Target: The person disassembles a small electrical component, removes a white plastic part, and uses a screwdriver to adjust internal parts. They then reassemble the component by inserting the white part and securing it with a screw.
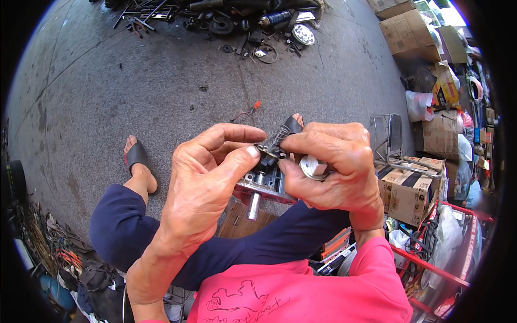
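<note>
A small metal mechanism with a flange and a stub shaft is held up over my lap between both hands. My left hand is closed, its thumb and forefinger pinching a small metal piece at the mechanism's top left. My right hand grips from the other side, thumb against the housing and fingertips beside a coil spring that stands up at a tilt. Below my right fingers shows a round white part; what supports it is hidden. The mechanism's inner parts are partly covered by my fingers.
A red-tipped wire lies beyond my hands on the grey floor. Dark scrap parts are heaped at the far side. Cardboard boxes and a red-framed rack stand at right; cables and cloth pile up at left.
</note>
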{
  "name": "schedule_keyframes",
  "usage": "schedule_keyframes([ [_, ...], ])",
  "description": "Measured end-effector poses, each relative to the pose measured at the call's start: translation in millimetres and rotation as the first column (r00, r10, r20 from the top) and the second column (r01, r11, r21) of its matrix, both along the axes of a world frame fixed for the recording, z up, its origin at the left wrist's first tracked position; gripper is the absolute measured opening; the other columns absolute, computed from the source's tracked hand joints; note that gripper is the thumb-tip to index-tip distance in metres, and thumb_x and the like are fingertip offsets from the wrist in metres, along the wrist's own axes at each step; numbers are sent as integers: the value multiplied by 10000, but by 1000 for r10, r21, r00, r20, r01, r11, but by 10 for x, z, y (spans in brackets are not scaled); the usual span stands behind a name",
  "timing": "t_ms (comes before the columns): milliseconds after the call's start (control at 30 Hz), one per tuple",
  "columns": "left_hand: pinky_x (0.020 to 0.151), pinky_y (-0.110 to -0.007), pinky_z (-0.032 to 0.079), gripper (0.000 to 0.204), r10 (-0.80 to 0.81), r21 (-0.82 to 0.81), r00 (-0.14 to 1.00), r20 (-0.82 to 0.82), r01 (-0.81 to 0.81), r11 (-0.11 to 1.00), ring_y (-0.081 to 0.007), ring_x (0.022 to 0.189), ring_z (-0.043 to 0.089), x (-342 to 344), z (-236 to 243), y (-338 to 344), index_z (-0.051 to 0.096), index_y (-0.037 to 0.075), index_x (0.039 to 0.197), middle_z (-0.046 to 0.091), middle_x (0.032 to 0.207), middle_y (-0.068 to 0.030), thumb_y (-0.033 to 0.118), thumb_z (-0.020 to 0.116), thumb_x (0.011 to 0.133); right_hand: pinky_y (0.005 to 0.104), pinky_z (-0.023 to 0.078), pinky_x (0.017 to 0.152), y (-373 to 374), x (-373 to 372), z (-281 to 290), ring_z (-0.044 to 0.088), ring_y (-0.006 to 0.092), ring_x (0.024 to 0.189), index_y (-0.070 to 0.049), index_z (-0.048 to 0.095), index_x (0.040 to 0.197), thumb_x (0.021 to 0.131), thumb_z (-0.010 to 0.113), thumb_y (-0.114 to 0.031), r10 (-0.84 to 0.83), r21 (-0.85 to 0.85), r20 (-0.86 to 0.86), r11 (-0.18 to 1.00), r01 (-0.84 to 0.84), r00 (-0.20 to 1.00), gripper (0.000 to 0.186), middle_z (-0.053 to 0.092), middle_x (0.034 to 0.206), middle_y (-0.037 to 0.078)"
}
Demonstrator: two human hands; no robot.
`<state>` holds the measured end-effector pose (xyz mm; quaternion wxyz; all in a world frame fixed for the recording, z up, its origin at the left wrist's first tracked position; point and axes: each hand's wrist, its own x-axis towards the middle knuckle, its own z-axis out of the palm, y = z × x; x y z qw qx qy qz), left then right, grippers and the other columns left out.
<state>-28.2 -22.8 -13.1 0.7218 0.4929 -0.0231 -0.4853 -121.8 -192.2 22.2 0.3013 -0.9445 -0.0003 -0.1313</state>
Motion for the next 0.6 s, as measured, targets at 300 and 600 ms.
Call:
schedule_keyframes([
  [300, 612, -211, 487, 118, 12, -15, 1000, 5, -12, 1000, -49, 741, 599, 2, 38, 26, 577, 26, 1010, 649, 824, -39, 35, 633, 906, 295, 435, 421, 24, 34, 13, 574, 184, 450, -49, 680, 805, 655, 728, -45, 3, 13, 60, 1000, -4, 998, 157, 588, 607, 55],
  [600, 705, -207, 482, 150, 97, -77, 994, 44, -94, 993, -54, 789, 597, -11, 46, 31, 586, 5, 1027, 662, 863, -52, 14, 657, 894, 276, 470, 482, 58, 9, 65, 612, 197, 497, -14, 697, 819, 594, 716, -12, -10, -32, 121, 999, 14, 993, 225, 609, 599, 71],
])
